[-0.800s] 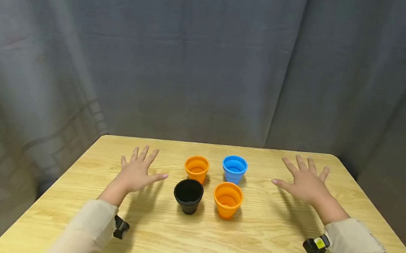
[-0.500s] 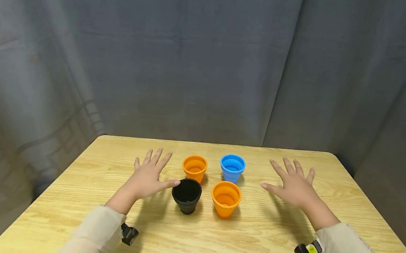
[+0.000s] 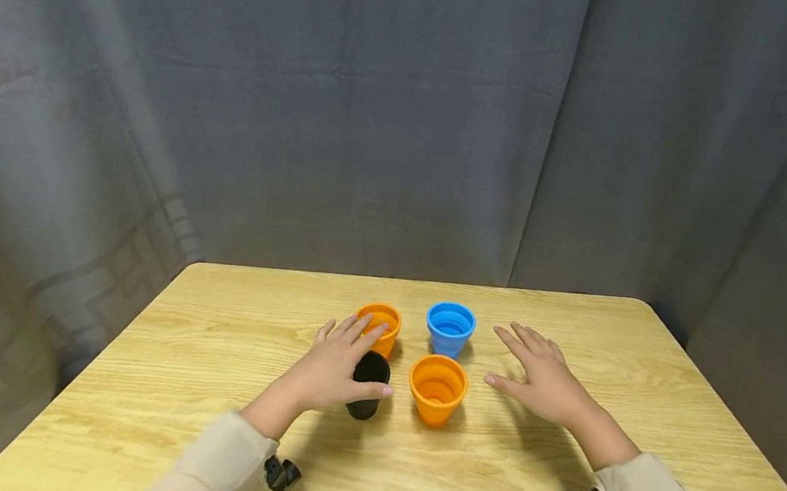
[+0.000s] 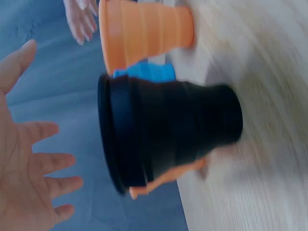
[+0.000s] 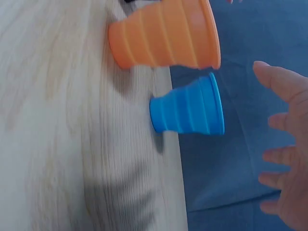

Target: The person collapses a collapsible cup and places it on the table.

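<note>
Black cup [image 4: 168, 126] stands upright, mouth up, long axis vertical.

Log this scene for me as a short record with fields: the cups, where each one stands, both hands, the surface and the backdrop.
Cup count: four, all upright, mouths up
Near left: black cup
Near right: near orange cup
Far left: far orange cup, partly hidden by fingers in the head view
Far right: blue cup
Left hand: fingers extended, above the black cup, not touching it
Right hand: fingers extended, right of the cups, holding nothing
Surface: wood-grain table
Backdrop: grey curtain
</note>
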`<act>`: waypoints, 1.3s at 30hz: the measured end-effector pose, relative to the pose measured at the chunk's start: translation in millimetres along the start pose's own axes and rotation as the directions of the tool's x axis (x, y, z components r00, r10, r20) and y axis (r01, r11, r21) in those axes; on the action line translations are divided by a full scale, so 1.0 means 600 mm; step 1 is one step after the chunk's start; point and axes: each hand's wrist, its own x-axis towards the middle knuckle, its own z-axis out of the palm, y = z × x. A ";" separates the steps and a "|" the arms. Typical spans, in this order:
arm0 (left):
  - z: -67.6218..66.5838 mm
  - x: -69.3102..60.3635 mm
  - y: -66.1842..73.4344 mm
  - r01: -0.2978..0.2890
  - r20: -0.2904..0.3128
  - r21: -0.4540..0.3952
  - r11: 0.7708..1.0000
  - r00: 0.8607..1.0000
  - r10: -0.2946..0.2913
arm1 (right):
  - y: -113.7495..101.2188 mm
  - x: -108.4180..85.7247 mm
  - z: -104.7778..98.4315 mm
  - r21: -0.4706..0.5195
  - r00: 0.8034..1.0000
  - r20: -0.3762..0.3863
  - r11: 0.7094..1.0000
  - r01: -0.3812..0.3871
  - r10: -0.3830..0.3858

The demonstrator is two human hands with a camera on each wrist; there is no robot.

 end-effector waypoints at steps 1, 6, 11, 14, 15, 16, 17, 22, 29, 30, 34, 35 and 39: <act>0.003 0.002 0.004 -0.019 0.009 0.010 1.000 1.000 0.018 | -0.002 0.000 0.003 0.021 1.000 0.002 1.000 0.015 -0.015; 0.018 0.018 0.022 -0.095 0.043 0.056 0.994 0.995 0.093 | -0.014 -0.001 0.021 0.124 0.997 0.036 0.990 0.066 -0.071; 0.029 0.035 0.042 -0.155 0.056 0.079 0.985 0.987 0.150 | -0.019 0.000 0.038 0.247 0.991 0.086 0.966 0.078 -0.102; 0.032 0.041 0.051 -0.168 0.081 0.083 0.982 0.984 0.162 | -0.022 0.000 0.043 0.297 0.987 0.125 0.953 0.060 -0.101; 0.033 0.043 0.054 -0.169 0.089 0.083 0.982 0.983 0.161 | -0.023 0.000 0.044 0.308 0.985 0.137 0.950 0.055 -0.101; 0.034 0.045 0.056 -0.168 0.099 0.083 0.982 0.982 0.160 | -0.024 0.000 0.045 0.316 0.983 0.148 0.947 0.056 -0.108; 0.035 0.046 0.058 -0.165 0.111 0.084 0.983 0.982 0.155 | -0.025 0.000 0.046 0.321 0.981 0.158 0.945 0.058 -0.114; 0.038 0.055 0.062 -0.123 0.172 0.087 0.989 0.979 0.107 | -0.031 0.008 0.051 0.364 0.975 0.172 0.929 0.070 -0.141; 0.040 0.061 0.058 -0.098 0.206 0.127 0.987 0.976 0.070 | -0.033 0.019 0.062 0.430 0.969 0.173 0.899 0.087 -0.177; 0.040 0.062 0.058 -0.099 0.207 0.123 0.987 0.976 0.072 | -0.033 0.019 0.064 0.439 0.968 0.173 0.894 0.089 -0.181; 0.044 0.062 0.060 -0.111 0.221 0.100 0.989 0.971 0.087 | -0.032 0.020 0.069 0.468 0.965 0.176 0.879 0.090 -0.193; 0.045 0.063 0.061 -0.115 0.221 0.096 0.989 0.971 0.091 | -0.032 0.020 0.070 0.475 0.965 0.177 0.876 0.088 -0.193; 0.048 0.069 0.062 -0.143 0.208 0.080 0.986 0.970 0.124 | -0.029 0.021 0.069 0.494 0.967 0.173 0.866 0.078 -0.185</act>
